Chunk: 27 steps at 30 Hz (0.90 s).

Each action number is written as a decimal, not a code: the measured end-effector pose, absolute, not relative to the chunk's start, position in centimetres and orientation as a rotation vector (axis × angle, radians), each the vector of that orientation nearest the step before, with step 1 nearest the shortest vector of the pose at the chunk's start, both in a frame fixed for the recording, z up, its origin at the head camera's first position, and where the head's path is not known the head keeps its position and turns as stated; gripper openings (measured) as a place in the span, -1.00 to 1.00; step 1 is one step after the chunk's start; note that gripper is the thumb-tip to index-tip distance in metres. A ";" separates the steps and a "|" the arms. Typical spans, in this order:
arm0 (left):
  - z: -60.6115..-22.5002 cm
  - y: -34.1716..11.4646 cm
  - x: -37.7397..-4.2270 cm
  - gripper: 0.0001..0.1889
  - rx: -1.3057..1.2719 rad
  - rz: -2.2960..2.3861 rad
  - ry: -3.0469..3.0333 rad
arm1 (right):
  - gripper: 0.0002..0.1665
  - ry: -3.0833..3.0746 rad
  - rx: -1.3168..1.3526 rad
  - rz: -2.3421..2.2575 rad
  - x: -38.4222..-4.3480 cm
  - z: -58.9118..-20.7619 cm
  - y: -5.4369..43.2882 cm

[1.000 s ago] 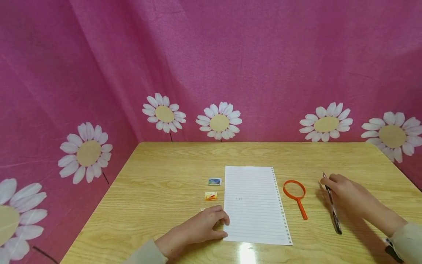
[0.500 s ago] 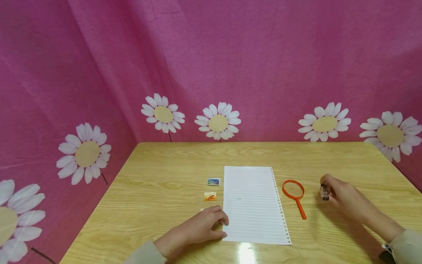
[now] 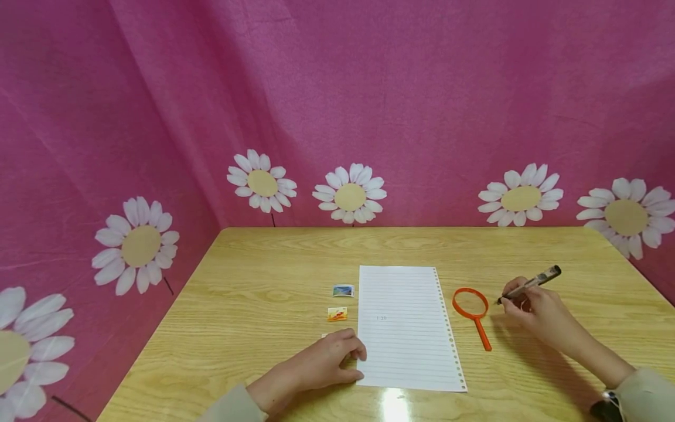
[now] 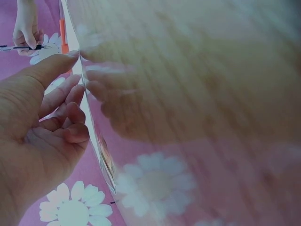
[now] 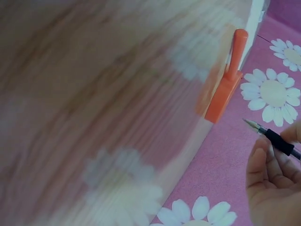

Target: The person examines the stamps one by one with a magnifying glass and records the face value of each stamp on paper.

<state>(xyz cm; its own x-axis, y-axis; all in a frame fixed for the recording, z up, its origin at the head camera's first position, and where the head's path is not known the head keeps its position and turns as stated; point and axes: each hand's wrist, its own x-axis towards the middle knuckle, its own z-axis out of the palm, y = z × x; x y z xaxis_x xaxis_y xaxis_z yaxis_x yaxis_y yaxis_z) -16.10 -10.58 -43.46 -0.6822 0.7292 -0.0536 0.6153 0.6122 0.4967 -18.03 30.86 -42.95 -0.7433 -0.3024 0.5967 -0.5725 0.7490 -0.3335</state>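
My right hand (image 3: 548, 316) holds a black-gripped pen (image 3: 538, 280) in a writing grip, above the table right of the magnifying glass. In the right wrist view the bare tip of the pen (image 5: 278, 142) points away from the fingers. A lined sheet of paper (image 3: 406, 357) with punched holes down its right side lies mid-table and bears a small handwritten mark. At its lower left edge rests my left hand (image 3: 327, 358), fingers loosely bent and thumb tip on the paper's margin.
Between paper and right hand lies a red magnifying glass (image 3: 482, 335). Left of the sheet are a blue stamp-like picture (image 3: 343, 291) and a yellow one (image 3: 337, 314); a third pale edge shows beside the left hand. A pink flowered cloth (image 3: 422, 117) hangs behind the table (image 3: 263, 281).
The right hand has lifted the pen off the table and turned it, so its tip now points left toward the magnifying glass. The left hand stays in place.
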 end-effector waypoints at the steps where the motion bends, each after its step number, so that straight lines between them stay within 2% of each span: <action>1: -43.5 -10.6 -16.1 -0.81 1.103 0.655 2.590 | -0.72 -2.459 0.625 0.744 -17.9 -42.9 30.8; 8: -43.5 -10.6 -16.1 -0.81 1.106 0.655 2.587 | -0.88 -2.624 0.404 1.201 -17.4 -42.3 30.8; 12: -43.5 -10.6 -16.1 -0.81 1.114 0.657 2.586 | -0.84 -2.687 0.287 1.332 -17.5 -42.1 30.7; 17: -43.5 -10.6 -16.1 -0.81 1.119 0.649 2.591 | -0.93 -2.701 0.205 1.543 -17.4 -42.3 30.1; 27: -43.4 -10.6 -16.1 -0.81 1.122 0.632 2.602 | -0.92 -2.670 0.128 1.832 -17.0 -42.5 27.9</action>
